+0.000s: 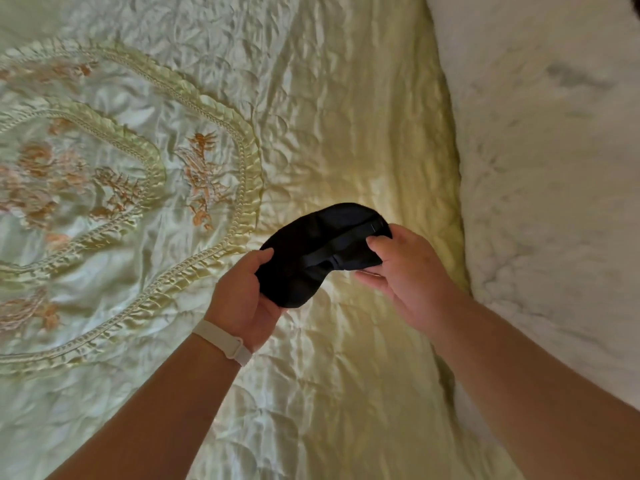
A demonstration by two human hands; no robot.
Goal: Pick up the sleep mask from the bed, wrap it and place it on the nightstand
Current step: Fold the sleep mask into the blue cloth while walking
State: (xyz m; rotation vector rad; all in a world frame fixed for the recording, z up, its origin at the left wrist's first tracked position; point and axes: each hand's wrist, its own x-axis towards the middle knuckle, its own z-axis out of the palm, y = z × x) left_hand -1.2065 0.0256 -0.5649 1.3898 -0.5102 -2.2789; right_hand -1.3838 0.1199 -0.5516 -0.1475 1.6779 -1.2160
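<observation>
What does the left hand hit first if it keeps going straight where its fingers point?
Left hand already grips the black fabric sleep mask; past it, likely the right hand holding the other end. Depth is unclear.

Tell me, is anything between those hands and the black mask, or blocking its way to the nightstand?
Nothing is between them: the left hand and right hand already grip the sleep mask above the bedspread. The nightstand isn't in view, so that path can't be judged.

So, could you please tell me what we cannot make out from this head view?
- Nightstand: nowhere in the frame, so its position is unknown.
- Sleep mask: its ends are covered by the left hand and right hand.
- Strap: dark on dark; where it ends is unclear.
- Dark object, top right corner: cut off by the edge.
</observation>
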